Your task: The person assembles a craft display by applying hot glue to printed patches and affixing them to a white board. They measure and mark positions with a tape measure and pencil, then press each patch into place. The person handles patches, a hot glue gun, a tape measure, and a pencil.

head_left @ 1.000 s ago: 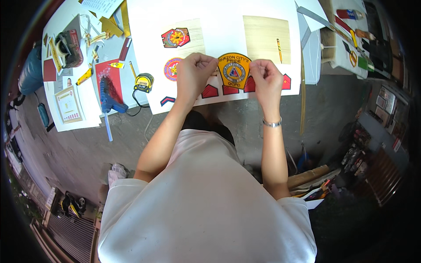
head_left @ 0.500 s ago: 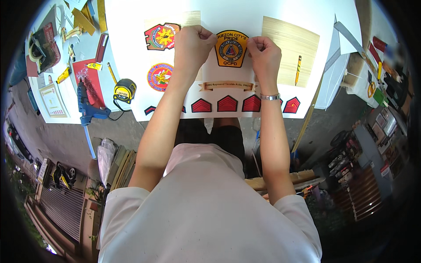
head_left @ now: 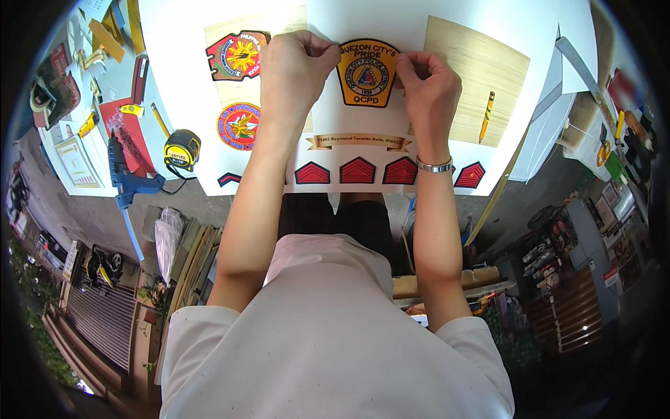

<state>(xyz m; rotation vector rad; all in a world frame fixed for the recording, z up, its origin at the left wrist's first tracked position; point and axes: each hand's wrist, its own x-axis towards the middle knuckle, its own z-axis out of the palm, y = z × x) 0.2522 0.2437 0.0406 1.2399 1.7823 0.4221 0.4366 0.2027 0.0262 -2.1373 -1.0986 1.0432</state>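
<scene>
A yellow embroidered patch with a black border (head_left: 366,72) lies upright over the white sheet (head_left: 335,167), between my hands. The fingers of my left hand (head_left: 296,73) are pinched together at its upper left edge. At its right edge, my right hand (head_left: 433,87) pinches with thumb and forefinger, a metal watch band on the wrist. Below the patch is a tan ribbon-shaped name strip (head_left: 359,142). Several red chevron patches (head_left: 357,170) form a row along the near edge. My left arm partly covers a red shield-like patch (head_left: 237,56) and a round patch (head_left: 239,126).
A pencil (head_left: 486,117) lies on a wood-grain panel (head_left: 509,84) at right. On the left are a tape measure (head_left: 182,150), a blue glue gun (head_left: 129,174) and a yellow cutter (head_left: 88,124). A metal ruler (head_left: 583,70) rests at the far right.
The view has moved slightly, so things at the sides appear farther out. Both hands stay at the yellow patch's edges; the right hand's fingers have shifted slightly.
</scene>
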